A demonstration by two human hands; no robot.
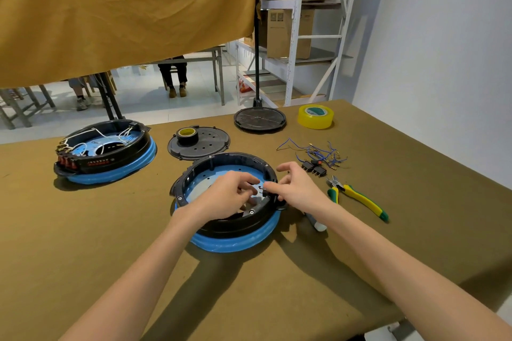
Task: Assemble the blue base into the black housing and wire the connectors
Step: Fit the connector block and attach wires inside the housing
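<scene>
Two hands working close together: my left hand [225,194] and right hand [297,188] are pinching a small black pronged connector [264,190] at the rim of the round black plastic housing [230,223], which is sitting on the glossy blue ring base [235,243].

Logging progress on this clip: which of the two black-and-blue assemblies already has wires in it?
The far-left assembly, untouched: white wires loop inside its ring. The near assembly, where the left hand and right hand work, shows no wires.

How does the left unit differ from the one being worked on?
The left unit has white wires looped inside and red switches at its edge; the near unit shows no wires inside. No hand touches the left unit; the left hand and right hand work at the near unit's rim. Both are black housings on blue bases.
</scene>
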